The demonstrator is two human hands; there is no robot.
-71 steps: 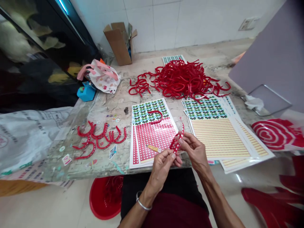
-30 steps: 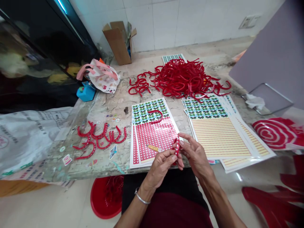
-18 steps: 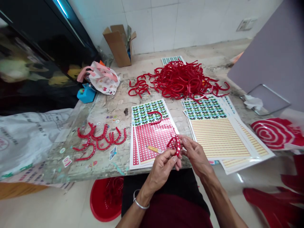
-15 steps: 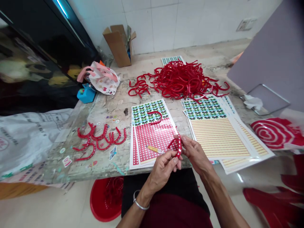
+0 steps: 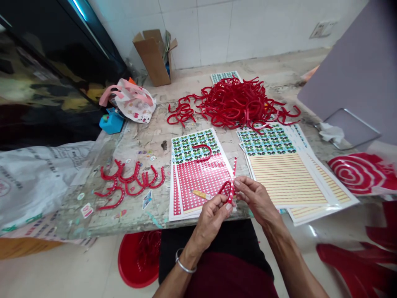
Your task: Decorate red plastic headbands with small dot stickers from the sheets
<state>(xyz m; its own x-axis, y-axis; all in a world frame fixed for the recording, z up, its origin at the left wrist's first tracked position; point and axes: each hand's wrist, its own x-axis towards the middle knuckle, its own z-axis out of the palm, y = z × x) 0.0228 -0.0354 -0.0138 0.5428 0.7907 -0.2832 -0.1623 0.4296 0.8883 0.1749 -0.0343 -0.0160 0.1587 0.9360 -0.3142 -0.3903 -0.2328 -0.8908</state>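
Head view: I see the left hand with its grip clasping a curved red band, and the right hand with its grip pinching a heart-patterned strip against it. Both pieces are above the near edge of the bench, just beside a yellow-handled tool on the printed sheets; a tangled red heap lies beyond.

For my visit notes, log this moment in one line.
left hand: holds red band | right hand: touches patterned strip | yellow tool: on printed sheet | red pile: farther back
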